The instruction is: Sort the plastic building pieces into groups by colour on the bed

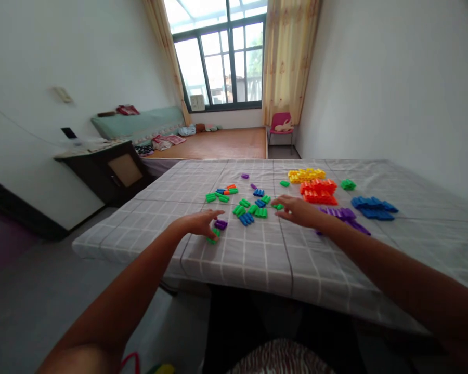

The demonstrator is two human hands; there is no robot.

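My left hand (200, 223) is low over the table with thumb and fingers apart. Beside its fingers are a purple plastic piece (220, 224) and a green piece (213, 237), the green one partly hidden by the thumb. My right hand (297, 211) has its fingers spread over a small green piece (278, 206); whether they touch it I cannot tell. Between the hands lie mixed ribbed pieces, among them a blue piece (246, 219), a green piece (261, 212) and an orange piece (231, 186).
To the right sit piles by colour: yellow (306, 175), orange-red (319, 191), purple (338, 213), blue (373, 208) and a small green one (348, 184). A checked cloth (253, 257) covers the table. Behind it are a bed (226, 143) and a pink chair (281, 122).
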